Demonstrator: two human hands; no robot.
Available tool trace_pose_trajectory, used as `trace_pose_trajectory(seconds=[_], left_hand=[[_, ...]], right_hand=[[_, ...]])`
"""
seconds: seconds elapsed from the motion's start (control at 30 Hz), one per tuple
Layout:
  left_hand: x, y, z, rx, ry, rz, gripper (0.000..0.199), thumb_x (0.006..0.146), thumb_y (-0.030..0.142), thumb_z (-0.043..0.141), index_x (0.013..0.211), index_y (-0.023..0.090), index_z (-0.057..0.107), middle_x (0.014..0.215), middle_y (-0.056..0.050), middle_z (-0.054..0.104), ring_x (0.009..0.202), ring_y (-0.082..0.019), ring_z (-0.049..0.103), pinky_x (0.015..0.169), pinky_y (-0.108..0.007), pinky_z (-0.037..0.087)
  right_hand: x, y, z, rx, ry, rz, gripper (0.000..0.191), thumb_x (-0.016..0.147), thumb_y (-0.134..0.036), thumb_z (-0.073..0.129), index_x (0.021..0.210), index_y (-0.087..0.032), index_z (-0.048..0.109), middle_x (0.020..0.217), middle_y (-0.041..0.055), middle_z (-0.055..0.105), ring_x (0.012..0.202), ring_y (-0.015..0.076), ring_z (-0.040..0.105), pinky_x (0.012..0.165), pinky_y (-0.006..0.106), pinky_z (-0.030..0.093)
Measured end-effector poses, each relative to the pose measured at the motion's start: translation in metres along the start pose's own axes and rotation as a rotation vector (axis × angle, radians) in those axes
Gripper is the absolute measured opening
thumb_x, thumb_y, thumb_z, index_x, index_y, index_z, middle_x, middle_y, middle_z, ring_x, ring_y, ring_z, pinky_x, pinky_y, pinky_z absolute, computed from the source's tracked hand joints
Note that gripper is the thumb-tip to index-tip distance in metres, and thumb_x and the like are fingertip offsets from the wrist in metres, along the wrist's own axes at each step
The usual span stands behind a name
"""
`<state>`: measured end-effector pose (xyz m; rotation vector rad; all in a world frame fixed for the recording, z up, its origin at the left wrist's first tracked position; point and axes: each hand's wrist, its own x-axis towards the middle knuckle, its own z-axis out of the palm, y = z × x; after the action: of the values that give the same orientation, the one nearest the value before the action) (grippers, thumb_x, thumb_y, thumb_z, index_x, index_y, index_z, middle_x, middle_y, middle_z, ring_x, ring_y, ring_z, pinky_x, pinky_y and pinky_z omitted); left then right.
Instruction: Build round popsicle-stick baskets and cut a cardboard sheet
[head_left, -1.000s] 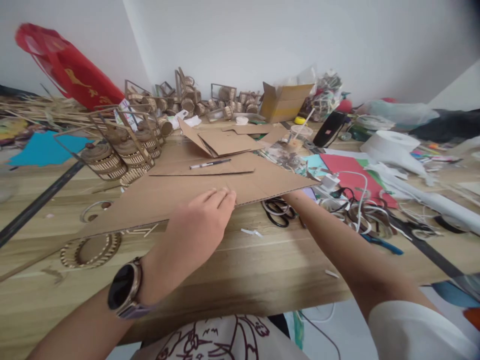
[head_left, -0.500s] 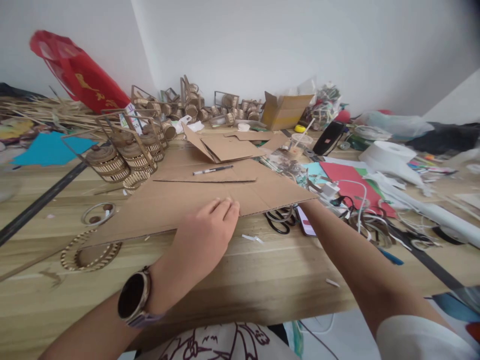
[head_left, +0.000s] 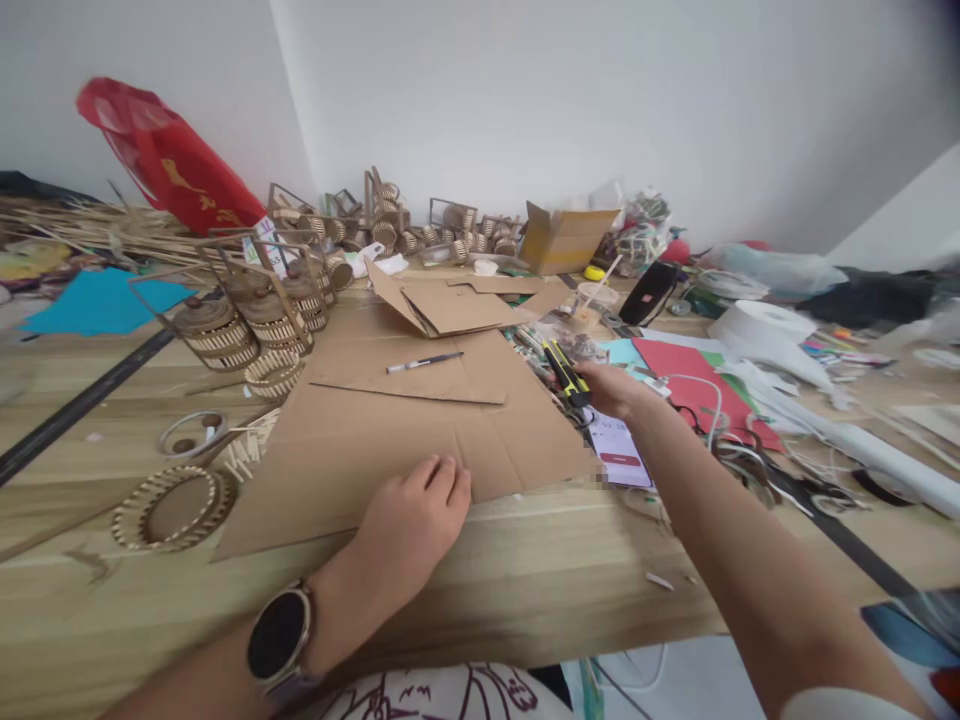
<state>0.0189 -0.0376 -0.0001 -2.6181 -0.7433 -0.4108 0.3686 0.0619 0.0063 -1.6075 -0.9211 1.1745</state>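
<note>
My left hand (head_left: 416, 520), with a watch (head_left: 280, 634) on its wrist, lies on the near edge of a large cardboard sheet (head_left: 360, 440); its fingers rest flat and hold nothing. At the sheet's right side, my right hand (head_left: 609, 388) is closed on a yellow and black utility knife (head_left: 567, 373). No blade can be made out. A pen (head_left: 425, 362) rests on a smaller cardboard piece (head_left: 442, 380) on top of the sheet. Folded cardboard (head_left: 457, 305) sits behind it. Just below my right hand is a lit phone (head_left: 621, 455).
Woven baskets (head_left: 217, 332) stand at the left, with a round woven tray (head_left: 174, 508) nearer. A red bag (head_left: 176, 165) leans behind them. An open box (head_left: 568, 240) is at the back. A drink cup (head_left: 596, 298), red paper (head_left: 705, 390), cables and a white roll (head_left: 765, 325) crowd the right.
My right hand has come out from under the cardboard and now shows the utility knife. The sheet has dropped flatter onto the table, uncovering the phone. My left hand remains at its near edge.
</note>
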Motion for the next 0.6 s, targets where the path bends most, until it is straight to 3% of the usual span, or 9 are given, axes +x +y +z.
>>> trace_pose_trajectory(seconds=[0.1, 0.23, 0.33, 0.43, 0.53, 0.6], left_hand=[[-0.011, 0.009, 0.017, 0.028, 0.017, 0.034, 0.032, 0.085, 0.001, 0.052, 0.112, 0.010, 0.067, 0.110, -0.014, 0.074, 0.098, -0.025, 0.071, 0.064, -0.030, 0.059], [-0.033, 0.016, 0.044, 0.020, -0.005, 0.075, 0.031, 0.088, 0.006, 0.054, 0.117, 0.010, 0.064, 0.115, -0.017, 0.072, 0.104, -0.028, 0.069, 0.065, -0.031, 0.057], [-0.048, 0.016, 0.055, -0.029, -0.078, 0.095, 0.032, 0.091, 0.007, 0.052, 0.121, 0.009, 0.062, 0.119, -0.019, 0.069, 0.110, -0.027, 0.066, 0.069, -0.031, 0.056], [-0.048, 0.016, 0.047, -0.217, -0.154, 0.108, 0.021, 0.095, 0.011, 0.050, 0.108, 0.009, 0.066, 0.111, -0.018, 0.071, 0.103, -0.024, 0.067, 0.072, -0.030, 0.055], [-0.028, 0.022, 0.019, -0.672, -0.200, 0.271, 0.027, 0.099, 0.023, 0.050, 0.081, 0.016, 0.068, 0.075, -0.004, 0.073, 0.072, -0.016, 0.068, 0.069, -0.026, 0.053], [-0.008, 0.027, -0.001, -0.995, -0.185, 0.406, 0.022, 0.097, 0.028, 0.055, 0.087, 0.017, 0.071, 0.076, -0.002, 0.075, 0.073, -0.014, 0.069, 0.073, -0.023, 0.052]], right_hand=[[-0.004, -0.002, 0.008, 0.114, 0.005, 0.011, 0.027, 0.097, -0.034, 0.057, 0.118, -0.016, 0.061, 0.114, 0.0078, 0.065, 0.092, 0.0186, 0.066, 0.078, 0.038, 0.058], [-0.015, -0.008, 0.018, 0.238, 0.003, -0.022, 0.017, 0.101, -0.021, 0.044, 0.094, -0.017, 0.059, 0.083, 0.0045, 0.069, 0.066, 0.0124, 0.066, 0.061, 0.026, 0.056], [-0.034, -0.010, 0.033, 0.302, -0.068, -0.020, 0.010, 0.095, -0.018, 0.053, 0.086, -0.020, 0.054, 0.072, 0.0000, 0.066, 0.054, 0.0104, 0.061, 0.052, 0.022, 0.055], [-0.061, -0.004, 0.063, 0.361, -0.206, 0.010, 0.014, 0.086, -0.020, 0.067, 0.092, -0.023, 0.054, 0.071, -0.0037, 0.065, 0.051, 0.0092, 0.058, 0.051, 0.022, 0.056], [-0.092, 0.009, 0.109, 0.407, -0.402, 0.075, 0.038, 0.077, -0.021, 0.077, 0.109, -0.024, 0.056, 0.074, -0.0034, 0.065, 0.057, 0.0093, 0.059, 0.064, 0.029, 0.060], [-0.111, 0.021, 0.141, 0.431, -0.557, 0.146, 0.058, 0.069, -0.026, 0.084, 0.119, -0.023, 0.055, 0.076, -0.0021, 0.065, 0.062, 0.0122, 0.061, 0.070, 0.040, 0.061]])
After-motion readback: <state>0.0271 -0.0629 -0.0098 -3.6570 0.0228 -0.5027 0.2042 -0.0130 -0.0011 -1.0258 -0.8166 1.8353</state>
